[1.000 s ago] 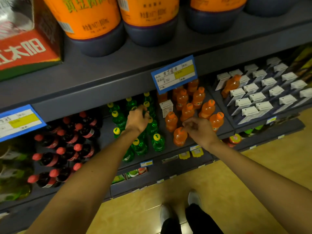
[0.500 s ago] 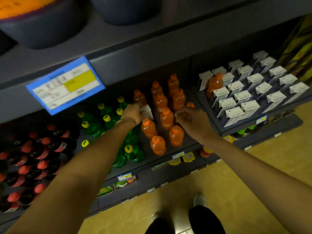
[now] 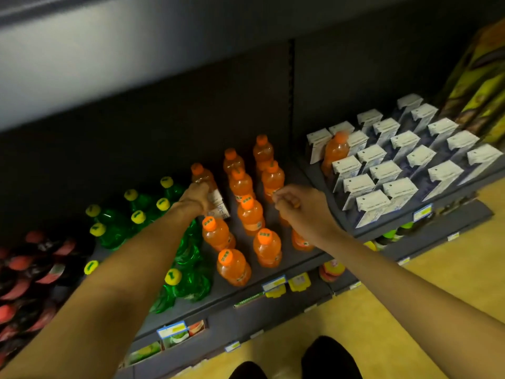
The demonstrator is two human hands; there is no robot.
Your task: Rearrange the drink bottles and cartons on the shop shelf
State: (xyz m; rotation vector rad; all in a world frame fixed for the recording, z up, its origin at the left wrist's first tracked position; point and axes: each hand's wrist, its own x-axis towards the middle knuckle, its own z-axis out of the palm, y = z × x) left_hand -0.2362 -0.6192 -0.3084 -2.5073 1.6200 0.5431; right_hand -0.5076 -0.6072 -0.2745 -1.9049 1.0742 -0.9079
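Observation:
Orange drink bottles (image 3: 250,216) stand in rows on the dark shelf (image 3: 289,265). A lone white carton (image 3: 220,207) stands among them at their left edge, and my left hand (image 3: 195,198) is closed around its top. My right hand (image 3: 296,207) has its fingers curled over the top of an orange bottle (image 3: 284,222) in the right-hand row; most of that bottle is hidden under the hand. One stray orange bottle (image 3: 335,151) stands among the white cartons (image 3: 385,172) on the neighbouring shelf section to the right.
Green bottles with yellow caps (image 3: 136,214) fill the shelf left of the orange ones, partly under my left forearm. Dark bottles with red caps (image 3: 32,269) are at the far left. The upper shelf (image 3: 109,64) overhangs. Price tags (image 3: 273,283) line the front edge above the yellow floor.
My view has dropped below the upper shelf. My left hand moved right from the green bottles onto the white carton. My right hand shifted back onto a bottle in the right row.

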